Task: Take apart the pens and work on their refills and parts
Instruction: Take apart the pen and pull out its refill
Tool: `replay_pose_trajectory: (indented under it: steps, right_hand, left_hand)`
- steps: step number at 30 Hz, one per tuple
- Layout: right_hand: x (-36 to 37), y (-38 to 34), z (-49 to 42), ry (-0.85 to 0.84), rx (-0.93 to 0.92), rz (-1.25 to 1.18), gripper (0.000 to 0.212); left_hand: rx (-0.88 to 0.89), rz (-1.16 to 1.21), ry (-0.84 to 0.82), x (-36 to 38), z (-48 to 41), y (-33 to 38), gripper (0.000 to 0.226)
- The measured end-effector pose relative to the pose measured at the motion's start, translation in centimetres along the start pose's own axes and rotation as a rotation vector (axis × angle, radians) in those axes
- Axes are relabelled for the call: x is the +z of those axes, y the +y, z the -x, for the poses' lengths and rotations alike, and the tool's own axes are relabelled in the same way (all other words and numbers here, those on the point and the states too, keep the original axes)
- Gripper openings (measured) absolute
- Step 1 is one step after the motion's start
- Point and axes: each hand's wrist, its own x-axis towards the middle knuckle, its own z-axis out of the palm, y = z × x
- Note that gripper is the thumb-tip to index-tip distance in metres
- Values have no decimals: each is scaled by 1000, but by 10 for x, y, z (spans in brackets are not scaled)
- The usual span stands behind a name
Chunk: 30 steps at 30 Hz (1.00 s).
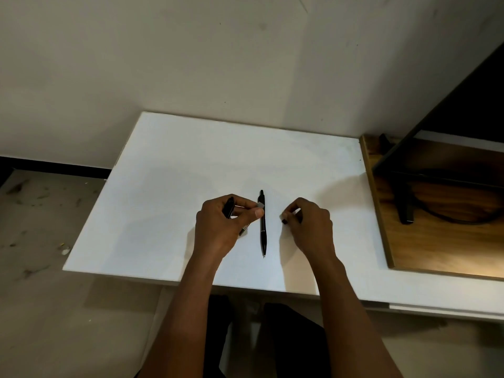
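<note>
A whole black click pen (263,222) lies on the white tabletop (174,186), tip pointing toward me, between my two hands. My left hand (221,227) grips a black pen barrel (228,207) whose end sticks out above the fingers; a short piece with a metal tip (243,231) shows below the palm. Its thumb and forefinger reach close to the lying pen's clip. My right hand (308,227) is curled around a small dark pen part (284,221), mostly hidden by the fingers.
A wooden surface (436,241) adjoins the table on the right, carrying a dark monitor stand (405,211) and cable. The wall rises right behind the table. The floor lies to the left, below the table's left edge.
</note>
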Motion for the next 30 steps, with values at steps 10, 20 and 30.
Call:
replay_pose_trajectory:
  steps: [10, 20, 30]
  right_hand:
    - [-21, -16, 10, -193, 150, -818, 12]
    - [-20, -14, 10, -438, 260, -1042, 15]
    - [-15, -10, 6, -492, 369, -1130, 18]
  left_hand:
    - [40, -95, -18, 7, 0, 1, 7]
    - [172, -443, -8, 11, 0, -1, 18]
    - [280, -695, 18, 11, 1, -1, 19]
